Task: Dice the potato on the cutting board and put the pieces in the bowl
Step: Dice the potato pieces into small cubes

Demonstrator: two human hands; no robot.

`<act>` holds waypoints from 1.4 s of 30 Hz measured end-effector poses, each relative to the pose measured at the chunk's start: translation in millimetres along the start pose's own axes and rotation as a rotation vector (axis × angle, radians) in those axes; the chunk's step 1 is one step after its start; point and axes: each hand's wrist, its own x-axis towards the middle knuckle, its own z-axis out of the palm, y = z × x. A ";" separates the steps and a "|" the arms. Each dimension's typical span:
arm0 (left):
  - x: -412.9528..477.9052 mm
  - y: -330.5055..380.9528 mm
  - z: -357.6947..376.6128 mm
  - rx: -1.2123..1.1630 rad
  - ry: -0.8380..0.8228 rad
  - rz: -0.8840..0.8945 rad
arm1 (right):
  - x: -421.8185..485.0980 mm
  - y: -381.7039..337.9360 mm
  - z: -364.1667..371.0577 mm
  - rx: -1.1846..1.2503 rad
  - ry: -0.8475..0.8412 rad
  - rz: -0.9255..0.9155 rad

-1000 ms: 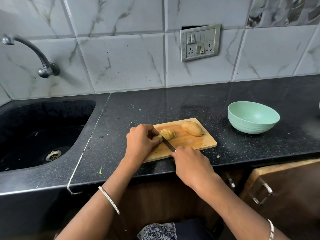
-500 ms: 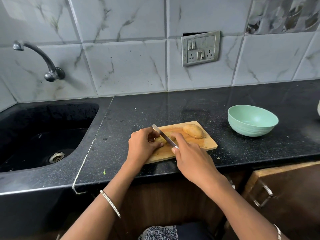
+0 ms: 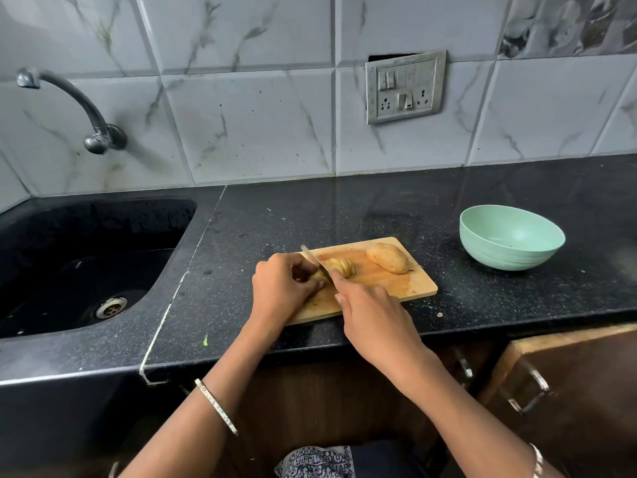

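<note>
A pale wooden rectangular cutting board (image 3: 379,288) lies on the black speckled stone counter (image 3: 275,215) at the centre of the frame, its long side running from lower left to upper right. Two potato pieces sit on it. The peeled, yellowish potato half being cut (image 3: 339,267) is near the board's left end; its visible part shows several parallel cuts, so it looks fanned into slices that still stand together. The other peeled potato half (image 3: 389,258), smooth, tan and uncut, rests near the board's upper right corner, apart from the first.

The left hand (image 3: 281,288) is curled over the left end of the sliced half, fingertips pressing it down on the board. The right hand (image 3: 375,319) is closed around the handle of a steel-bladed knife (image 3: 315,258), forefinger stretched along its back; the blade points to the upper left and meets the potato between the two hands.

A mint-green round plastic bowl (image 3: 513,236) stands on the counter to the right of the board, well apart from it.
</note>
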 end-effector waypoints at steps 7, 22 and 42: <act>0.4 -1.2 3.4 -0.008 0.014 0.000 | 1.0 6.8 5.5 -0.003 -0.028 0.014; -4.3 -3.4 2.4 -0.057 0.019 -0.008 | -1.3 12.3 -2.4 0.124 0.032 0.015; -0.6 -4.4 -1.6 -0.025 0.035 -0.055 | -6.1 0.0 -6.4 0.010 -0.047 0.006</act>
